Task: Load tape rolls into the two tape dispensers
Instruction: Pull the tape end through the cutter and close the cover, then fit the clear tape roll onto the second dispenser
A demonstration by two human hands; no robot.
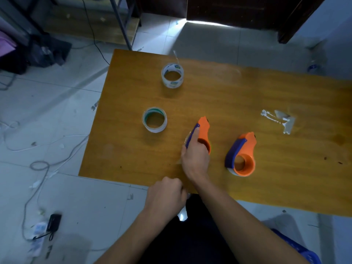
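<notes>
On the orange-brown wooden desk (247, 88), the right hand (195, 161) grips an orange and blue plastic tape dispenser (202, 134), its fingers curled round the dispenser's round body while the pointed nose aims away from the person. The left hand (165, 195) is at the near desk edge with fingers curled in a fist; a faint strip of clear tape appears to run from it up toward the held dispenser, though whether the fingers pinch it cannot be told for sure. A second orange and blue tape dispenser (242, 157) lies on the desk just right of the held one, a roll seated in its ring. Two loose rolls stand further left: a clear tape roll with a green-lined core (154, 120) and, beyond it, a clear tape roll with a white printed core (172, 75). A crumpled scrap of used tape (280, 119) lies well apart on the right.
</notes>
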